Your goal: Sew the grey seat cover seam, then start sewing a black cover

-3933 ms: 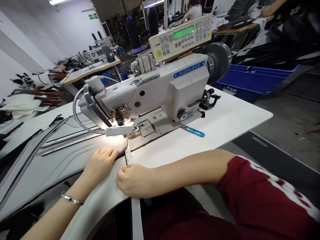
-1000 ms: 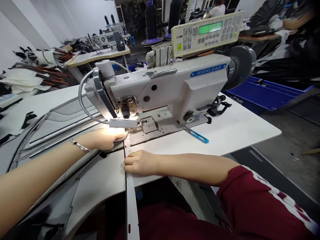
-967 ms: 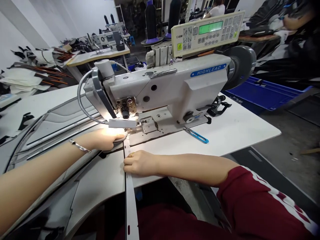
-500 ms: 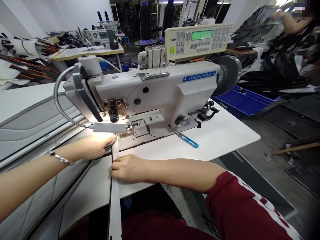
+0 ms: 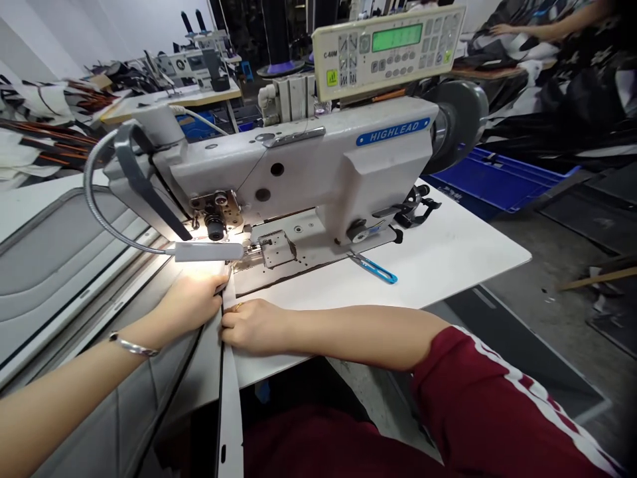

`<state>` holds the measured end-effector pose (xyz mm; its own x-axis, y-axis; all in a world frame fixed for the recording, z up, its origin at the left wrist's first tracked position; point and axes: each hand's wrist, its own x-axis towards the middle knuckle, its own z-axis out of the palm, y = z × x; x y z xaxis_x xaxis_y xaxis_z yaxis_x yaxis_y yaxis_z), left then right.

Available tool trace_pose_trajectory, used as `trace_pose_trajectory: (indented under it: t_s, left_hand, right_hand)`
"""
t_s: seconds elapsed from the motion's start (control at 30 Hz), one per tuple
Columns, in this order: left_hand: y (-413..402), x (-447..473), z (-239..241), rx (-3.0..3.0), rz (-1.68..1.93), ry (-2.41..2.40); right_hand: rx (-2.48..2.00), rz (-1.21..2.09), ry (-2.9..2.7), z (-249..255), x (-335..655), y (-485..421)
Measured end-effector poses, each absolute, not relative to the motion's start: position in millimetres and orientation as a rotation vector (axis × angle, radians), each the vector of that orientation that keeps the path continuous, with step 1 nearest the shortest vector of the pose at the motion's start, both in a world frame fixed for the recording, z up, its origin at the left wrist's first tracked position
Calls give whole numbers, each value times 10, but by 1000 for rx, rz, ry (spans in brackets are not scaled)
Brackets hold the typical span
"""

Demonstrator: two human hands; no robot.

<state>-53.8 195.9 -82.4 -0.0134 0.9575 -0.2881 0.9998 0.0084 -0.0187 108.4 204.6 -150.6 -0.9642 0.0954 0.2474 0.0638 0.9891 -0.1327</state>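
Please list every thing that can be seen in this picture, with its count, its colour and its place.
sewing machine: one, off-white with a blue label, on the table
control panel: one, cream with a green display, on top of the machine
lamp: one, grey gooseneck, lit, over the needle area
white strip: one, running from the needle off the table's near edge
grey panel: one, quilted, left of the machine
blue tool: one, on the table right of the hands
table: one, white
blue crate: one, on the floor at right
left hand: flat on the grey panel beside the strip
right hand: pressing on the strip
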Motion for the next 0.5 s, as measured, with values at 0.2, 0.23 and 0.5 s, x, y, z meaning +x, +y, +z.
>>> trace_pose_trajectory:
  t_s: [0.2,0.23,0.5]
  left_hand:
    - [1997,-352,-794,1992,-542,2095]
    - [2002,-344,-804,1990,-540,2102]
    - [2000,-357,-875,1999,-509,2175]
  right_hand:
    - [-139,199,-2889,-1492,1075,2074]
    - [-144,197,-2895,-1487,1074,2077]
    - [-151,180,-2898,-1495,1065,2053]
